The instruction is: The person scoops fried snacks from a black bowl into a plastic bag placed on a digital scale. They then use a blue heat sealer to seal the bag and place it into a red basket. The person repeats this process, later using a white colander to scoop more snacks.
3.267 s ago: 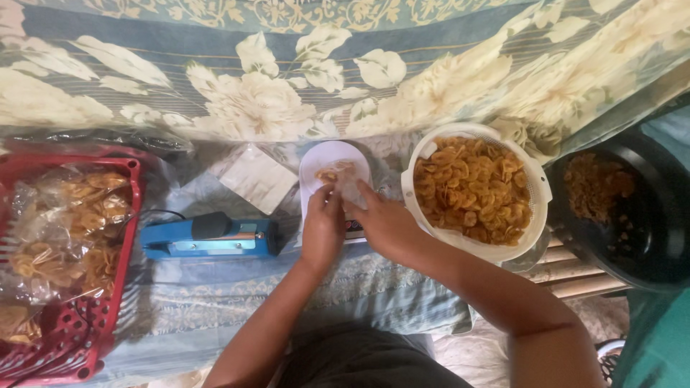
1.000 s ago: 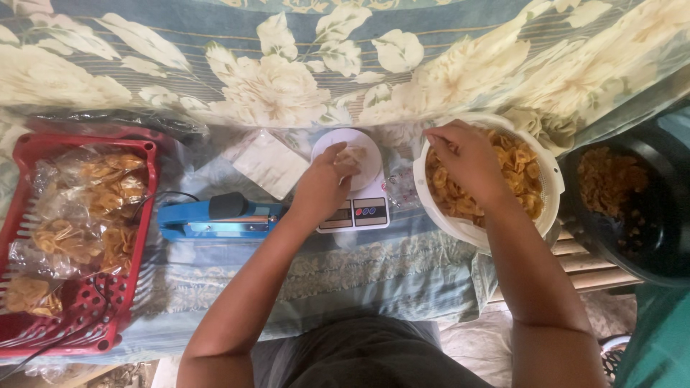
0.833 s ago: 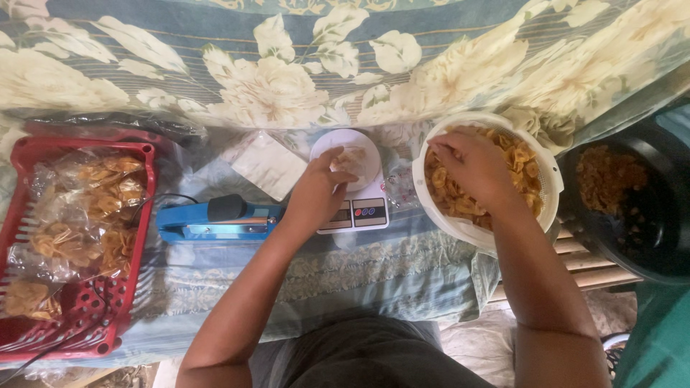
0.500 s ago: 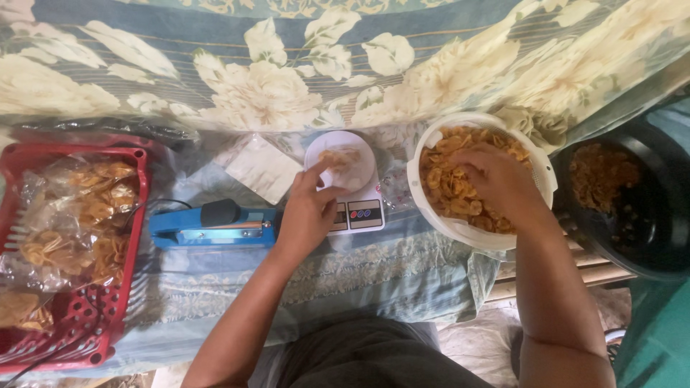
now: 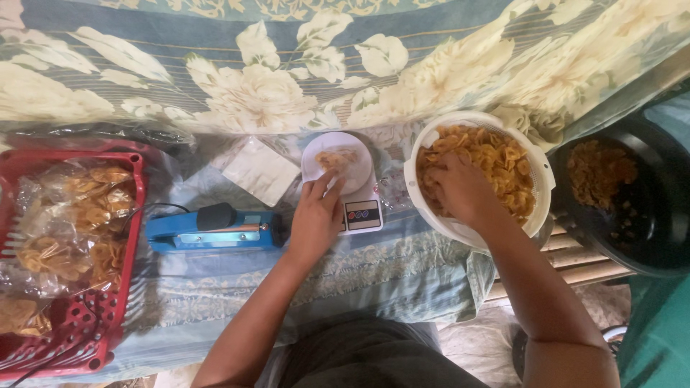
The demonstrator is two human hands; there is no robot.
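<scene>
Head view: two hands, perhaps three bowls.

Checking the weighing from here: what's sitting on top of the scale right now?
A small pile of chips lies on the scale, apparently in a clear bag. The left hand rests on the scale's front edge, covering part of it; the panel below shows, but its reading is too small to tell.

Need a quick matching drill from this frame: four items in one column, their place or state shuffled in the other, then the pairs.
Items:
1. left hand
2. right hand
3. blue heat sealer
4. red basket

Places or states:
A. holds sealed bags of chips
B. resting on the edge of the white scale
C. lying between the basket and the scale
D. in the white bowl of chips

Pairs: 1-B, 2-D, 3-C, 4-A
</scene>
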